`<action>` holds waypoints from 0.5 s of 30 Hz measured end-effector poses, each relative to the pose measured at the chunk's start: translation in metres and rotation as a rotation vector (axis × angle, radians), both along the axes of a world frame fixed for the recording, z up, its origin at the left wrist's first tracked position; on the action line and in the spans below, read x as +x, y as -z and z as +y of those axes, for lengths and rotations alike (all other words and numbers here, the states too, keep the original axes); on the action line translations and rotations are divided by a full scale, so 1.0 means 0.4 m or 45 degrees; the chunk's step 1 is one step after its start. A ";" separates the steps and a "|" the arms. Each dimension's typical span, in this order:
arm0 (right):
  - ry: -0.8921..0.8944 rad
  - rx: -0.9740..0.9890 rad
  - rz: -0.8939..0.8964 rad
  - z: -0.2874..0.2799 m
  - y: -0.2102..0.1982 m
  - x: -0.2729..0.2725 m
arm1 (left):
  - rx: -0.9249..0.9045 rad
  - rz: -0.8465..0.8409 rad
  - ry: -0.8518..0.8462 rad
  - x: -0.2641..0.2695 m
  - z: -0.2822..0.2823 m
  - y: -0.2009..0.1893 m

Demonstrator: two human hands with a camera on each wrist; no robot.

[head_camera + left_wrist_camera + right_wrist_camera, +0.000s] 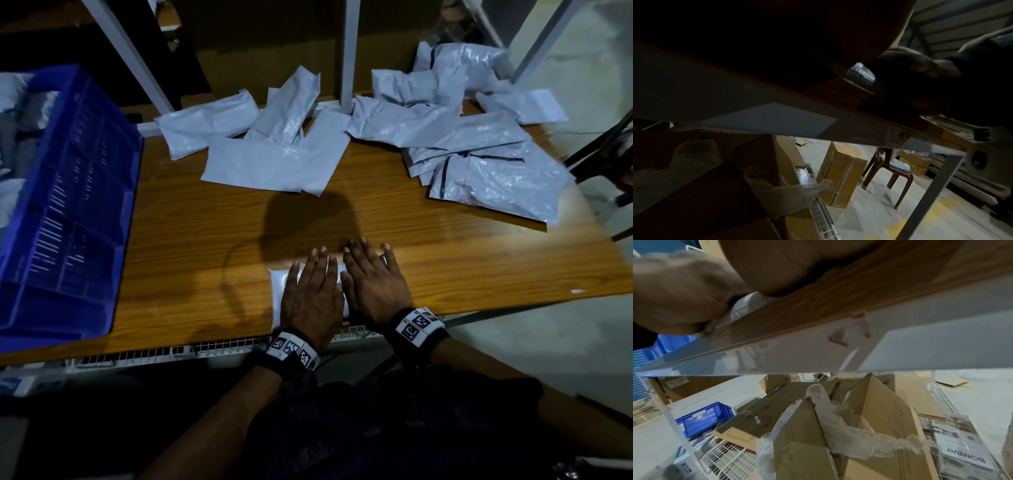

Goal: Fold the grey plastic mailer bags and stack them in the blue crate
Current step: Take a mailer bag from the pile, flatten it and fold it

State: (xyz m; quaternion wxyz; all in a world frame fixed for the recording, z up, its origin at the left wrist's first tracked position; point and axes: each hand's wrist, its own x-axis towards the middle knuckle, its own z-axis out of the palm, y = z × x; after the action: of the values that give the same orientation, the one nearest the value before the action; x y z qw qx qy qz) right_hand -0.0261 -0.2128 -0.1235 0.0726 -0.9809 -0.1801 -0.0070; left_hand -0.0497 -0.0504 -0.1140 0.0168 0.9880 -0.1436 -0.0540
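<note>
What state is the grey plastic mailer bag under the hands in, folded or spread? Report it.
Folded. The grey plastic mailer bag is a small compact packet, pressed flat by the left hand and right hand.

mailer bags [479,150]: glossy crinkled plastic | table [191,240]: wood-grain | crate [68,205]: ribbed plastic

Black wristbands [418,326] bearing white square-code tags circle both bare wrists.

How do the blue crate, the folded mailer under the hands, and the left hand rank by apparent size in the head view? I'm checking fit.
1. blue crate, clearly largest.
2. folded mailer and left hand: look alike; the mailer is mostly covered, so unranked.
</note>
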 end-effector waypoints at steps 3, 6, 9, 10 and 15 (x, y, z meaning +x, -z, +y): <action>0.005 -0.013 0.004 0.002 0.001 0.002 | 0.004 -0.005 -0.004 0.002 -0.001 0.006; 0.005 -0.029 0.026 0.005 0.002 0.000 | -0.002 0.015 -0.004 0.001 -0.004 0.008; 0.021 -0.047 0.052 0.008 0.000 0.000 | 0.015 0.038 -0.045 0.005 -0.011 0.009; 0.028 -0.044 0.059 0.009 -0.001 -0.001 | 0.021 0.042 -0.057 0.006 -0.012 0.009; 0.048 -0.028 0.091 0.010 -0.014 -0.002 | 0.029 0.055 -0.061 0.000 -0.007 -0.005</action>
State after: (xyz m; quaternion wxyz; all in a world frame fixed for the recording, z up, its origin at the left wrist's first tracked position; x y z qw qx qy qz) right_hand -0.0270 -0.2088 -0.1181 0.0681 -0.9845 -0.1591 0.0285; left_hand -0.0496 -0.0531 -0.1119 0.0100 0.9899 -0.1189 -0.0765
